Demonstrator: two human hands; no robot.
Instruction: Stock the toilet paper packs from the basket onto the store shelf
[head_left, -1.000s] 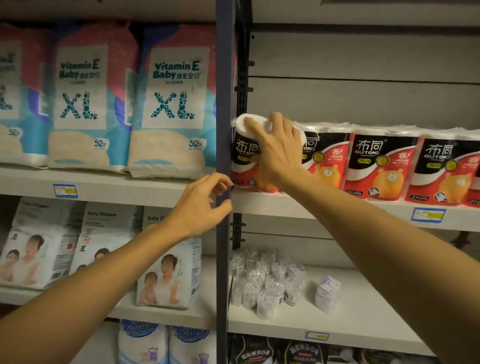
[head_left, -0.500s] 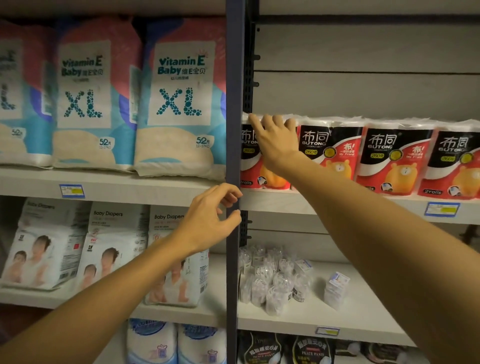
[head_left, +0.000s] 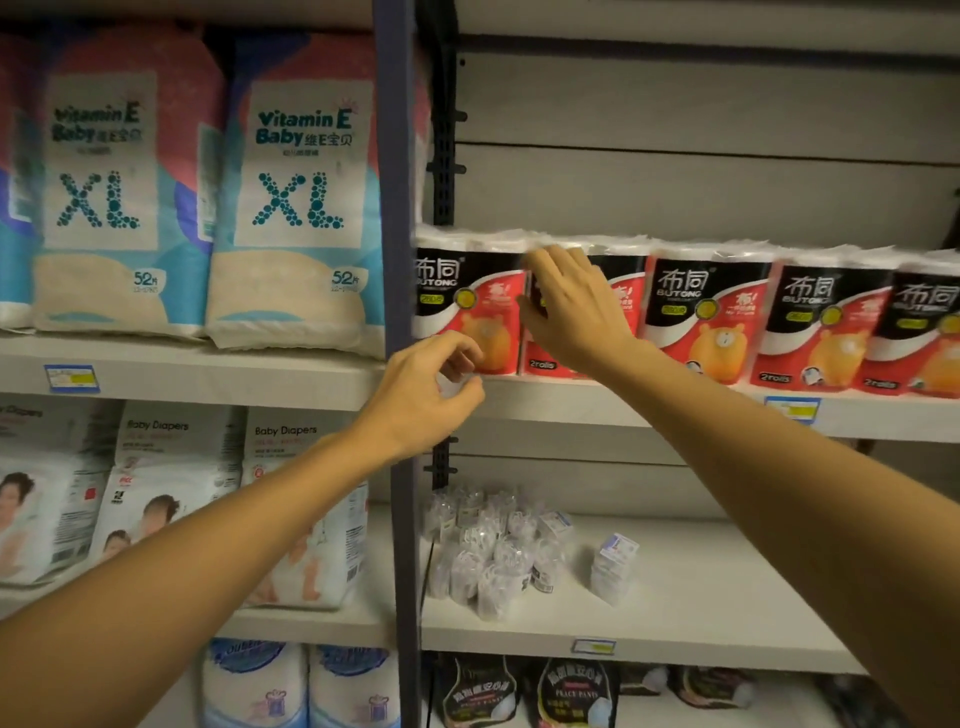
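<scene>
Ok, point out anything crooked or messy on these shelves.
The toilet paper packs stand upright in an even row. Only the small clear-wrapped items on the shelf below look untidy: a loose jumble, with one small box apart.

XL diaper packs (head_left: 296, 208), small wrapped items (head_left: 488, 551)

Toilet paper packs (head_left: 706, 306) abreast on shelf (head_left: 649, 410), diaper bags (head_left: 296, 208) left beyond upright post (head_left: 395, 182).
</scene>
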